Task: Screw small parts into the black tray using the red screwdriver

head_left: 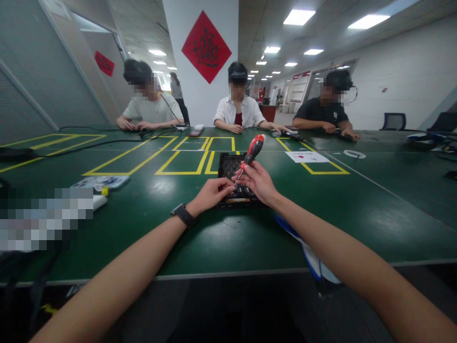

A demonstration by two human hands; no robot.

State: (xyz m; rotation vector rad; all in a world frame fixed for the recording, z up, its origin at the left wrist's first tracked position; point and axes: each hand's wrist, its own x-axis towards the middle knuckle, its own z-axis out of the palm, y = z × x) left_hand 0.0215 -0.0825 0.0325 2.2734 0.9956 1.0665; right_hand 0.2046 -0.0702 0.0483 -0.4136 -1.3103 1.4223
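Observation:
A screwdriver (254,150) with a red and black handle leans up and to the right in my right hand (260,183), whose fingers close around its lower part. Its metal shaft slants down toward the fingertips of my left hand (213,193). Those fingertips are pinched together by the tip; whatever lies between them is too small to make out. Under both hands is an open black case (224,166) with small pieces in it, partly covered by my fingers. A dark watch is on my left wrist.
The green table (200,247) carries yellow tape outlines. A white paper (307,157) and a white ring (354,154) lie to the right. Blue and white cloth (314,257) hangs over the near edge under my right forearm. Three people sit across the table; cables run at left.

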